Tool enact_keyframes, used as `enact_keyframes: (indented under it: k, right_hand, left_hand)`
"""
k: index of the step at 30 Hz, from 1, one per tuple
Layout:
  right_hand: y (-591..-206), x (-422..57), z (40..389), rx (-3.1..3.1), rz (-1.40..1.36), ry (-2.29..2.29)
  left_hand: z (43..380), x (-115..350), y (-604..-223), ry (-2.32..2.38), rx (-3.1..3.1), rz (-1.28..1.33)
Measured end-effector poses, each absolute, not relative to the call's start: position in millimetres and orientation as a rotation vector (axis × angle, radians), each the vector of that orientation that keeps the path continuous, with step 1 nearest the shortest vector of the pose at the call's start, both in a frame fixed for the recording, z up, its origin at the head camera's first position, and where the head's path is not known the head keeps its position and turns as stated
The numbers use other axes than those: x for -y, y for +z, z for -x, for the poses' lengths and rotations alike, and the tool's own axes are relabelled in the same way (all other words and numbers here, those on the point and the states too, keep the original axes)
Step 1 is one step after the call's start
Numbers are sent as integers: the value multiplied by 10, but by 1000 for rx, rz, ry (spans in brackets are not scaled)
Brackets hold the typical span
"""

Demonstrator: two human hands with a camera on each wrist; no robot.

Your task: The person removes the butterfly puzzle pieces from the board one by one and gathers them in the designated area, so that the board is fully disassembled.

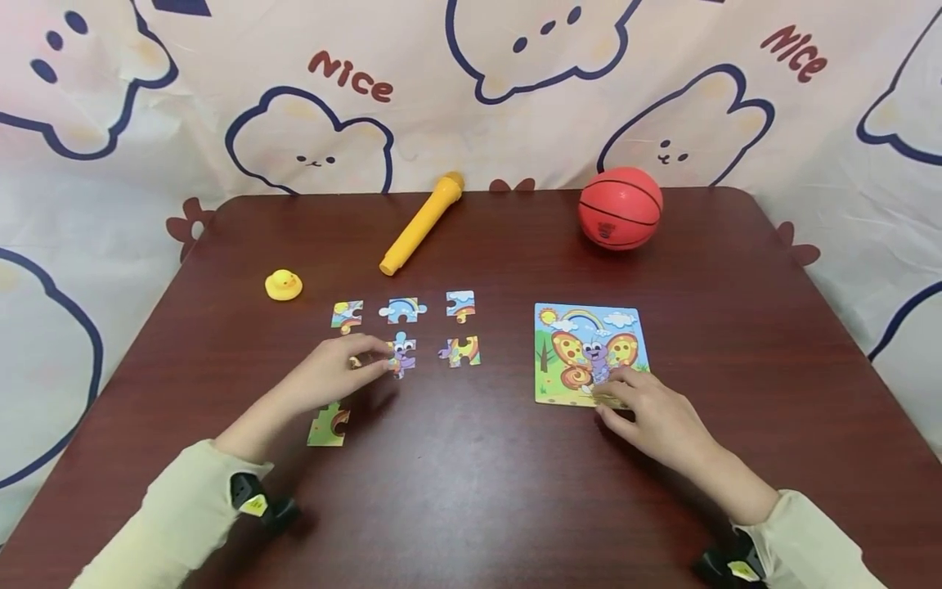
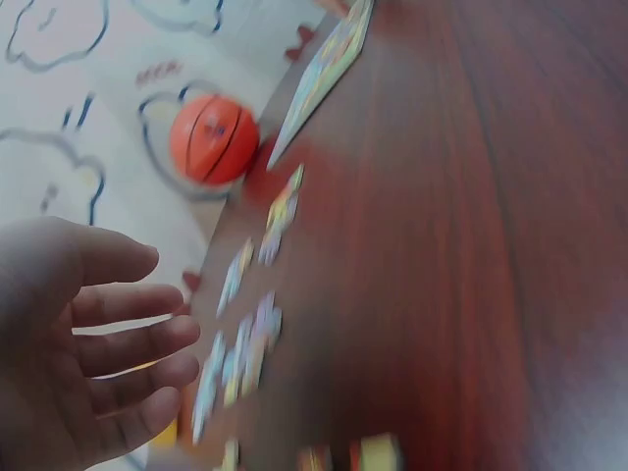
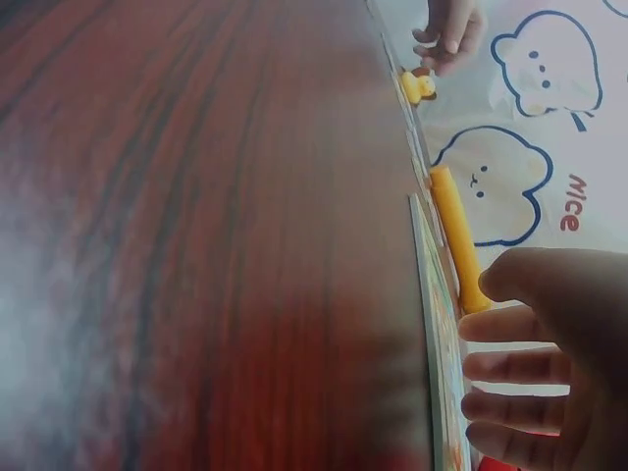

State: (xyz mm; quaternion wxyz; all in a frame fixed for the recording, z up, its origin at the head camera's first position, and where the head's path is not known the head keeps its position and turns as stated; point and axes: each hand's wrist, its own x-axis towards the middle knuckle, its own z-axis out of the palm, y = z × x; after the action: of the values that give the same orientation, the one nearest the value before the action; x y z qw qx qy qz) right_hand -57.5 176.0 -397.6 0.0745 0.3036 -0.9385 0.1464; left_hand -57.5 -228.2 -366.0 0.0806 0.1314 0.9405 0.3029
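Note:
My left hand [image 1: 331, 375] hovers over the left part of a group of jigsaw pieces, fingertips by the purple butterfly-face piece [image 1: 402, 353]. In the left wrist view its fingers [image 2: 142, 343] are spread and hold nothing. Behind that piece lie a sun piece [image 1: 347, 312], a rainbow piece [image 1: 403, 309] and a cloud piece [image 1: 460, 303]. A yellow-wing piece [image 1: 465, 351] sits to the right, a green piece [image 1: 327, 427] nearer me. My hand partly hides another piece. My right hand [image 1: 658, 413] is at the near edge of a butterfly puzzle board [image 1: 548, 384], fingers loosely extended, gripping nothing.
Along the back of the dark wooden table [image 1: 471, 507] are a yellow toy microphone [image 1: 423, 225] and a red basketball [image 1: 621, 209]. A yellow rubber duck [image 1: 283, 285] stands left of the pieces. A curtain with cartoon bears [image 1: 419, 139] hangs behind the table.

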Motion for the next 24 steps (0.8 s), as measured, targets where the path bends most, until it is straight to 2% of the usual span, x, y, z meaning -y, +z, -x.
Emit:
enact_keyframes:
  k: [9,24]
  right_hand:
    - [-3922,-1876,523,2901,-784,410]
    - [-3928,-2067,463,2930,-704,371]
  left_hand:
    - [912,1539,-3621,853,-2726,-760]
    - [1085,388,-3688,496,-2679,-1093]
